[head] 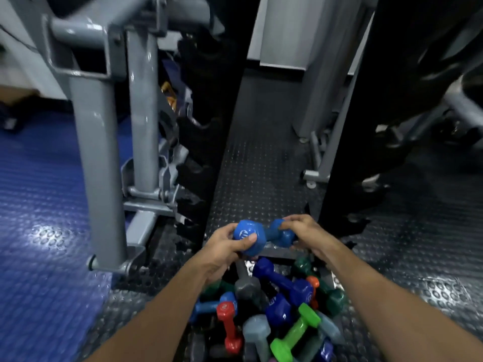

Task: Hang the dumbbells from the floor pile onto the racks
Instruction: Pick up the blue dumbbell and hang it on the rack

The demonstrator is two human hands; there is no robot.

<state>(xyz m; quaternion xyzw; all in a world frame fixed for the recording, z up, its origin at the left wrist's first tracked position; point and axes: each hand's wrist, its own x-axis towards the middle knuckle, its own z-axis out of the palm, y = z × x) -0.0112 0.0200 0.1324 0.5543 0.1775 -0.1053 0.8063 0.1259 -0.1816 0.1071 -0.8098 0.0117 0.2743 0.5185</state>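
dumbbell (264, 237) level, lengthwise left-right

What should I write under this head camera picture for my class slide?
Both hands, left hand and right hand, grip a blue dumbbell above the colourful floor pile.

Pretty dim overall, the upper middle and right side just sink into near-black. Light seems to come from overhead: there's a bright white glare patch on the blue floor mat (49, 231) at left and another on the studded black mat (441, 291) at right. The grey machine frame (99, 158) has soft shiny streaks and looks motion-smeared up top. Wide-angle lens bends the straight posts outward near the edges. The center is sharpest, corners go mushy.
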